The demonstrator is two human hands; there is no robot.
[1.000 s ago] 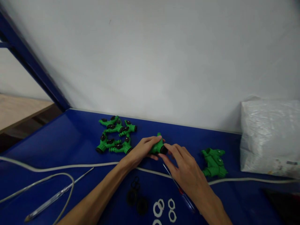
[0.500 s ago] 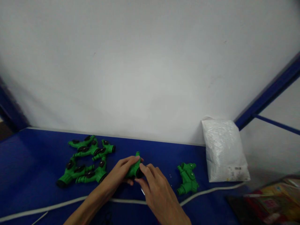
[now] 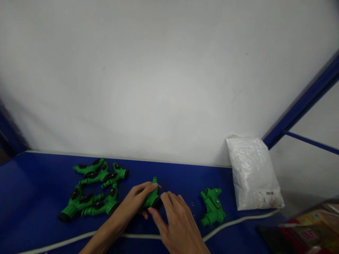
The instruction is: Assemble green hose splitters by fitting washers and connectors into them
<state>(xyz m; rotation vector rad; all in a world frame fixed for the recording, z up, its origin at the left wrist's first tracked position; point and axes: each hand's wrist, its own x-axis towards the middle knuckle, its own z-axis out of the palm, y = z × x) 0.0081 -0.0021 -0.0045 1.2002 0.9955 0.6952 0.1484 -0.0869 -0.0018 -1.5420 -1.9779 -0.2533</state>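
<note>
While the view has been swung right and upward since a second ago, the green hose splitter (image 3: 152, 198) is still kept low on the blue counter (image 3: 39, 183). It is clasped by the left hand (image 3: 135, 203); the right hand's (image 3: 176, 225) fingers (image 3: 166, 198) are pinched at its black end.

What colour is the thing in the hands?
Green with a black end, seen in the head view.
</note>
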